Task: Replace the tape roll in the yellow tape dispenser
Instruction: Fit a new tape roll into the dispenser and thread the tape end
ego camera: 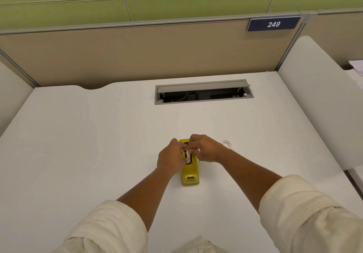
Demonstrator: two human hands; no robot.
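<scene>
The yellow tape dispenser (pixel 190 175) lies lengthwise on the white desk (pixel 98 144), its cutter end towards me. A tape roll (pixel 188 155) sits in its open cradle, mostly covered by fingers. My left hand (pixel 171 157) grips the roll from the left side. My right hand (pixel 204 148) pinches it from the right and above. Both hands meet over the dispenser's far half. A small white ring, seemingly another tape roll or core (pixel 226 143), lies flat on the desk just right of my right wrist.
An open grey cable hatch (pixel 203 92) is sunk into the desk at the back. Beige partition walls (pixel 137 56) close the desk behind and at the sides. A sign reading 249 (pixel 273 24) hangs top right. Papers (pixel 356 72) lie on the neighbouring desk.
</scene>
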